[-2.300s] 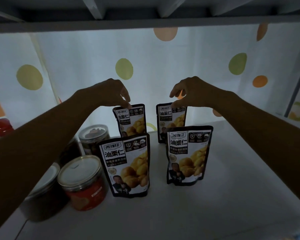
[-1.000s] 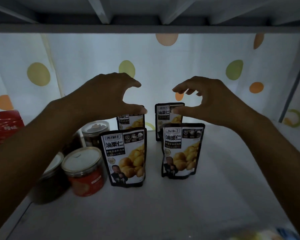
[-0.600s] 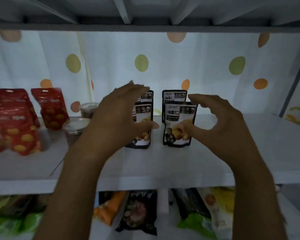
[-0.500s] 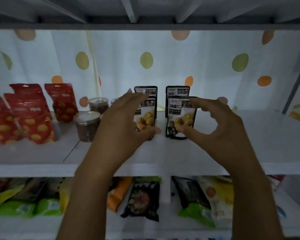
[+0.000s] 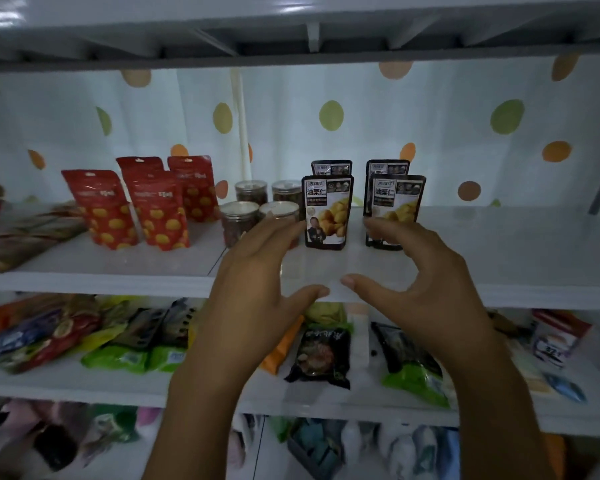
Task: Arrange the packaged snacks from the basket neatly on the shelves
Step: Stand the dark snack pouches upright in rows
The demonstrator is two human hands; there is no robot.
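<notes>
Snack pouches, four glossy black ones, stand upright two-deep on the smooth white shelf before a dotted curtain. Your left hand and right hand hover in front, fingers loosely curved apart, holding nothing, the right masking one pouch's base. Left of them: spotted red bags, then round clear lidded jars.

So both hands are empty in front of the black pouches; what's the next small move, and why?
Probably draw both hands back from the shelf to fetch more snacks. The left hand and right hand hold nothing, and the four black pouches stand upright in two even rows. The basket is out of view.
</notes>
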